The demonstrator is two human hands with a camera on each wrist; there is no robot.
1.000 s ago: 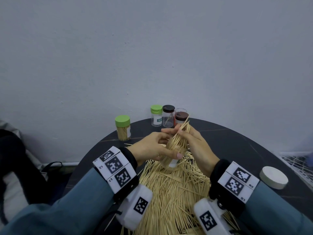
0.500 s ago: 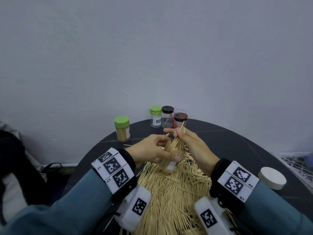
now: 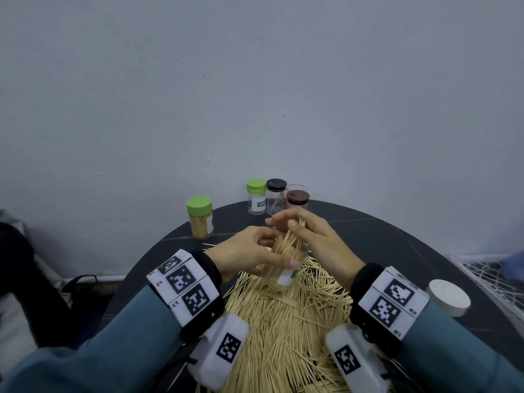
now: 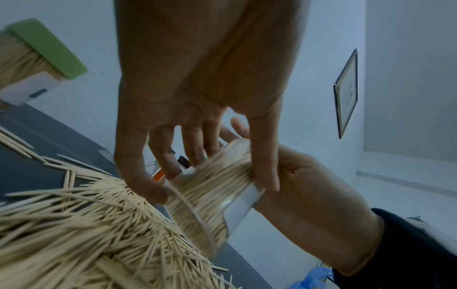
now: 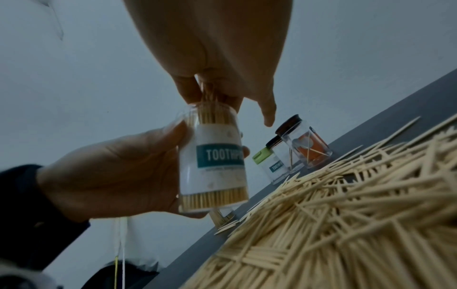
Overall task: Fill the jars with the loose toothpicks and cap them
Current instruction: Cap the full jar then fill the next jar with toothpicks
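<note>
Loose toothpicks [image 3: 286, 321] heap on dark round table [image 3: 382, 239] against grey wall [image 3: 255, 80].

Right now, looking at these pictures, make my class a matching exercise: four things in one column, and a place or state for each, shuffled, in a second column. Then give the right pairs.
Things
1. open jar
2. green-capped full jar
3. white lid
4. loose toothpicks

Places or states
A. lying alone by the right sleeve
B. heaped on the table between the wrists
C. held in the left hand, the right hand at its mouth
D. standing capped at the table's back left

Pairs: 1-C, 2-D, 3-A, 4-B
</note>
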